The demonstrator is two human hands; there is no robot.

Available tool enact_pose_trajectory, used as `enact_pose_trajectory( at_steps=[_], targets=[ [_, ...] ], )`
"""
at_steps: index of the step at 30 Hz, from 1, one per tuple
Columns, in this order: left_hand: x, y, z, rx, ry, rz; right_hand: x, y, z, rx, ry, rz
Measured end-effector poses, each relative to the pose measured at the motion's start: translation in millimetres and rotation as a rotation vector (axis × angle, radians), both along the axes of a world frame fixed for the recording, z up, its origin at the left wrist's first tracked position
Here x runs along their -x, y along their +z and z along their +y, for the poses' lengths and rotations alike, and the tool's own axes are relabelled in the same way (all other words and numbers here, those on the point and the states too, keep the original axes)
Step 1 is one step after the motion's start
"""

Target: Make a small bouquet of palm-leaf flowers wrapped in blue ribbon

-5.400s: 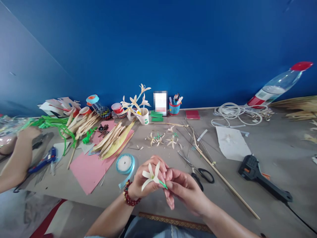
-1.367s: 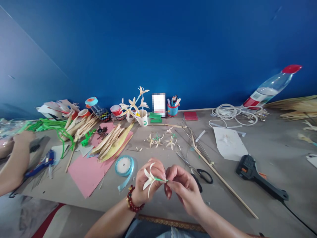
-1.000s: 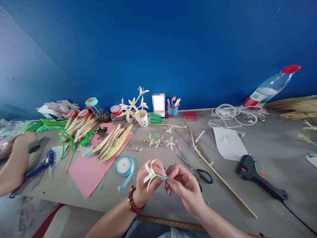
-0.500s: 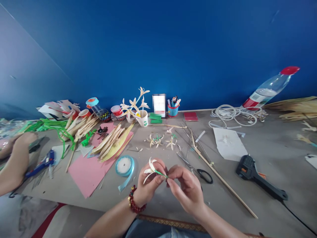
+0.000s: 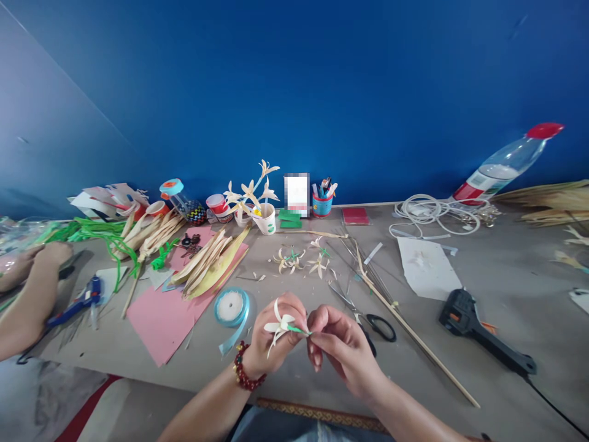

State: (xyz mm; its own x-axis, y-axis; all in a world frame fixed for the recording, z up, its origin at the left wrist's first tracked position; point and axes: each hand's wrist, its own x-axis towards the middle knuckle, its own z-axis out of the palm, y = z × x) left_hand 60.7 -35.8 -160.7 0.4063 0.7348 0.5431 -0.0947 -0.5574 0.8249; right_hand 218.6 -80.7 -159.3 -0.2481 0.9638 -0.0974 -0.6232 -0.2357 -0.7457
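Observation:
A cream artificial flower [image 5: 280, 326] with a green-wrapped stem lies across my left hand [image 5: 280, 334], whose fingers are closed around it. Thumb and index finger of my right hand [image 5: 340, 344] pinch the stem's lower end, close to the left fingertips. Beyond my hands several small cream flowers [image 5: 317, 265] lie loose on the grey table. A roll of light-blue ribbon [image 5: 231, 307] rests left of my left hand. Scissors [image 5: 381, 327] with black handles lie beside my right hand, partly hidden by it.
Pink paper [image 5: 161, 325] and dried husks [image 5: 207, 264] spread to the left, near a blue glue gun [image 5: 83, 302]. Finished flowers stand in a paper cup [image 5: 265, 221]. At right are a long stick [image 5: 427, 353], a black glue gun [image 5: 483, 334] and a bottle [image 5: 506, 166]. Another person's arm [image 5: 32, 301] reaches in.
The flower has turned so its petals face me more. My right fingers have shifted their pinch on the stem, with the lower fingers now curled downward.

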Motion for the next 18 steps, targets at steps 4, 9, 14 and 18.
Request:
enact_pose_trajectory(
  at_steps=[4,9,14,18],
  targets=[
    [-2.2,-0.2,-0.1,0.004,-0.006,-0.041,-0.3,-0.5,1.2,0.023,0.019,0.040],
    [-7.4,-12.7,-4.7,0.195,0.078,-0.096,0.3,-3.3,1.2,-0.041,-0.083,-0.034],
    [-10.0,-23.6,-7.9,0.318,0.054,-0.181,2.7,-5.6,-1.0,-0.149,-0.187,-0.158],
    [-9.9,-22.1,-8.0,0.335,0.055,-0.168,3.6,-4.1,-2.0,-0.203,-0.248,-0.252]
  ],
)
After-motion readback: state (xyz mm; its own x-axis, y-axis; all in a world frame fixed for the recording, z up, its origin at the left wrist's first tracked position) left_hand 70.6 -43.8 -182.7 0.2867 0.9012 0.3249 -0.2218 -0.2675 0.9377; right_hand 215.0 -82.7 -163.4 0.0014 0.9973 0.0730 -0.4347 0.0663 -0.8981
